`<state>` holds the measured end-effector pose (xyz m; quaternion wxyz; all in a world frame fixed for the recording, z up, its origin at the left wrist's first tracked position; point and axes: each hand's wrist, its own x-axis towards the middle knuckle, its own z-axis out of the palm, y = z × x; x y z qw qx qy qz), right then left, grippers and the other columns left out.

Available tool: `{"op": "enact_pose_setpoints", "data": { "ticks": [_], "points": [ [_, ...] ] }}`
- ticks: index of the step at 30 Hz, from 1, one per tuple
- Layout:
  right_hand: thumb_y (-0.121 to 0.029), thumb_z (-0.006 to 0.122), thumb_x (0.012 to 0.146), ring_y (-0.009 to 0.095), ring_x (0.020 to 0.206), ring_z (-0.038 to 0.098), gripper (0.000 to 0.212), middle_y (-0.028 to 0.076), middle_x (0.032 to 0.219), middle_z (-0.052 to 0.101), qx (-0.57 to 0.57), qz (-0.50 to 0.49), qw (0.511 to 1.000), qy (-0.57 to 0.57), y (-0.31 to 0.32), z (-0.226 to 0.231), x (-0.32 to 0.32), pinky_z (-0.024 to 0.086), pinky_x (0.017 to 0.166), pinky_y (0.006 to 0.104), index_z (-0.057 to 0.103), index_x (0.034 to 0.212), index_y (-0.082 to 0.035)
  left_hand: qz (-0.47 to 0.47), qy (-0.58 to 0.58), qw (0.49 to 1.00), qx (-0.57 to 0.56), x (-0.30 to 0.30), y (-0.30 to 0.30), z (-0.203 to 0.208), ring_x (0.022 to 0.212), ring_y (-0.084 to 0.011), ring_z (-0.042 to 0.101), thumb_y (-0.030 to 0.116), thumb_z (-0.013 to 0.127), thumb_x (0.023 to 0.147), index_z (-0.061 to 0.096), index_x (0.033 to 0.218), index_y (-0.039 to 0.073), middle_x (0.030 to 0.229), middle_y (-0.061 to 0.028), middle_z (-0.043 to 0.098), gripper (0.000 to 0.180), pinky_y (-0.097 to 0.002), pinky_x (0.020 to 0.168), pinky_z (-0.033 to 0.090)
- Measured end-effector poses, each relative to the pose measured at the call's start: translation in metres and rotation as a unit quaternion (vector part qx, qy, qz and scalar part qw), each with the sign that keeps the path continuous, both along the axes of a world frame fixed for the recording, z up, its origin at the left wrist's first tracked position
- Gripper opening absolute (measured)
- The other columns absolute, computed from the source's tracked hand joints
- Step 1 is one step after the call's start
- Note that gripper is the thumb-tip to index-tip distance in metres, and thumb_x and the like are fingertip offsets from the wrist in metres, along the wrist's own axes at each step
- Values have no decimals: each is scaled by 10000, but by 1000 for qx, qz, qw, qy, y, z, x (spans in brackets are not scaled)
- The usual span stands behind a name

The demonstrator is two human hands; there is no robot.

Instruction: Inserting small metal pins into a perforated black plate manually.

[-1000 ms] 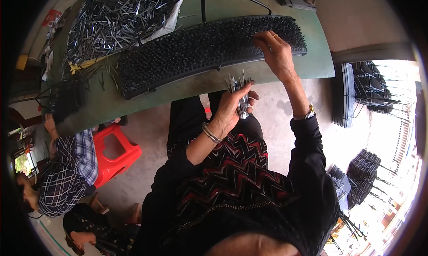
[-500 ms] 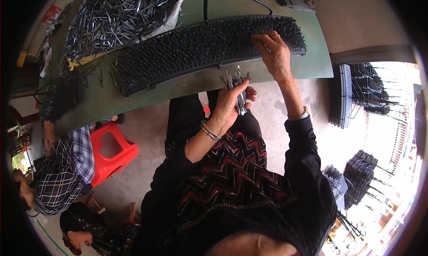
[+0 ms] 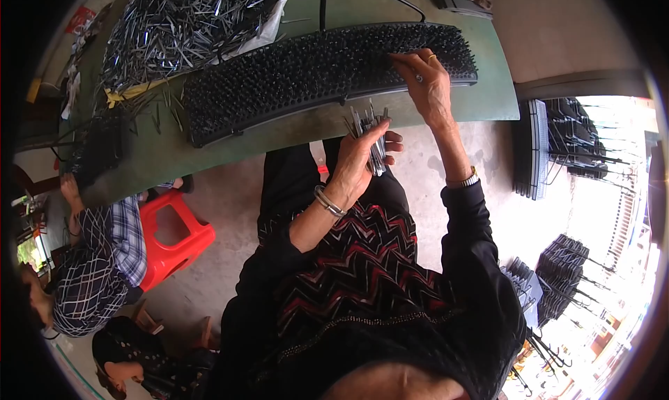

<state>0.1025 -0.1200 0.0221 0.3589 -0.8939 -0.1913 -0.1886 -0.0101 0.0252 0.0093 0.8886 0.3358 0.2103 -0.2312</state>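
A bundle of slim, shiny grey-black pieces point(image 3: 377, 149) is held in my left hand point(image 3: 354, 162), their ends sticking out past the thumb. In front of it lies a long black rack point(image 3: 279, 85), densely covered with small upright dark pieces in rows. My right hand point(image 3: 426, 79) is over the right half of this rack, thumb and fingertips pinched together at its surface. What the pinch holds, if anything, is too small and dark to make out. A large heap of similar slim pieces point(image 3: 188, 24) lies on a sheet at the far left.
The rack and heap rest on a green table point(image 3: 279, 132). A black metal frame rod point(image 3: 323, 6) rises behind the rack. A red plastic stool point(image 3: 178, 240) and a person in a checked top point(image 3: 87, 281) are at the left. Stacked black racks with hooks point(image 3: 578, 139) stand at the right.
My right hand has shifted slightly to the left along the rack, still pinched. My left hand keeps its bundle in nearly the same place.
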Motion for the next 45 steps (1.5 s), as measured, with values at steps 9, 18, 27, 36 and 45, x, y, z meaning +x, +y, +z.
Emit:
{"op": "enact_pose_setpoints", "data": {
  "ticks": [9,18,27,36,45],
  "points": [
    [-72,690,796,218,774,609,187,44,864,590,-23,35,999,-15,-6,2,5,495,655,312,707,972,-136,-6,1,1000,-3,-1,1,2,736,-186,672,231,619,904,603,1005,64,830,-99,674,196,-259,541,494],
    [-13,657,813,213,778,602,153,70,851,575,3,44,999,-18,-6,-5,9,483,683,296,676,957,-61,-16,2,1000,-3,-2,-1,0,750,-179,669,233,622,902,607,1019,63,837,-92,670,207,-258,551,497],
    [-48,664,804,256,787,597,113,66,840,560,3,39,998,-59,5,-5,7,493,669,331,659,909,-89,-13,6,1000,-4,-2,-1,0,741,-175,665,225,639,891,610,1019,60,834,-89,668,212,-261,555,503],
    [-44,667,804,250,795,597,113,69,852,570,7,40,998,-44,4,-2,4,492,678,333,667,912,-77,-13,-1,1000,-4,-3,-2,-1,736,-178,669,225,638,891,609,1017,65,832,-90,667,206,-259,548,502],
    [-25,666,800,259,765,606,125,83,848,581,51,-1,997,-66,7,-11,-2,497,672,332,661,920,-63,-7,-1,1000,2,-3,-1,5,734,-172,669,222,643,887,614,1011,69,825,-89,667,198,-252,534,491]
  ]
}}
